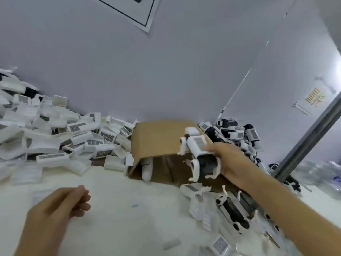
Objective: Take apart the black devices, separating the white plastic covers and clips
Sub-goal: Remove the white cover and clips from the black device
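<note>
Nearest the camera, the left hand [60,209] hovers over the white table [110,228], fingers loosely curled and holding nothing. Ahead and to its right, the right hand [228,163] grips 1 black device [201,156], raised in front of the cardboard box [156,141], white cover and clips attached. Judged light and rigid; the thin clips look snappable, so grip the body.

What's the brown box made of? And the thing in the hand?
The brown box looks like cardboard: matte tan, with a bent flap. The device held by the right hand seems hard plastic, with smooth white covers and clips over a black body.
</note>
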`<action>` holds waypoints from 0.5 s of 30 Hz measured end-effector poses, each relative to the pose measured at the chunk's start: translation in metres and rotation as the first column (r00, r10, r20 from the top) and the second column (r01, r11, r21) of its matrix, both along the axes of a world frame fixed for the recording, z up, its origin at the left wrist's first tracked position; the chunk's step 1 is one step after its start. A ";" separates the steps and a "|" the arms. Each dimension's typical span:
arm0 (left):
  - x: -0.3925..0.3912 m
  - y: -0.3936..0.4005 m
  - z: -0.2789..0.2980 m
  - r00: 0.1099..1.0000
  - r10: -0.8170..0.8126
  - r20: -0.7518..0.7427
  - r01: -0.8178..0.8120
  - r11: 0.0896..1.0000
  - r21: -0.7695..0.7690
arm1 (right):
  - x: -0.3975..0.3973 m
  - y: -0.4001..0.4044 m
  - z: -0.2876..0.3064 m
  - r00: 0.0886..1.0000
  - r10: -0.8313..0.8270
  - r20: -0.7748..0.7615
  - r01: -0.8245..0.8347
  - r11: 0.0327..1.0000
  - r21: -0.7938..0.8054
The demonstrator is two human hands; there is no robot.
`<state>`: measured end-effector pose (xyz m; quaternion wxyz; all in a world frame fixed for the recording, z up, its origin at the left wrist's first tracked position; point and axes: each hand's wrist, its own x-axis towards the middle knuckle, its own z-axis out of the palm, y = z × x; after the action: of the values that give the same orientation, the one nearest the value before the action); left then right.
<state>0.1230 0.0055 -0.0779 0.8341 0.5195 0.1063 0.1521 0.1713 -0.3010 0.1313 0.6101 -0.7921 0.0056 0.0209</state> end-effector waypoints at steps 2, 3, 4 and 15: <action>0.001 -0.003 0.000 1.000 0.025 0.015 -0.026 0.999 0.022 | 0.024 -0.027 0.054 0.977 -0.193 0.090 0.174 0.967 0.184; 0.000 -0.003 0.000 0.999 0.035 0.027 -0.035 0.999 0.032 | 0.034 -0.037 0.079 0.947 -0.295 0.127 0.256 0.932 0.258; -0.001 -0.004 0.001 0.999 0.041 0.036 -0.042 0.998 0.039 | 0.040 -0.044 0.098 0.910 -0.380 0.164 0.332 0.907 0.261; -0.009 -0.007 0.017 0.998 0.049 0.030 -0.052 0.989 0.140 | 0.001 0.092 -0.074 0.921 -0.243 0.306 0.176 0.957 0.230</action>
<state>0.1137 -0.0011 -0.0609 0.7926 0.5720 0.0974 0.1871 0.1723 -0.2095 0.0577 0.6768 -0.7143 -0.0141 -0.1776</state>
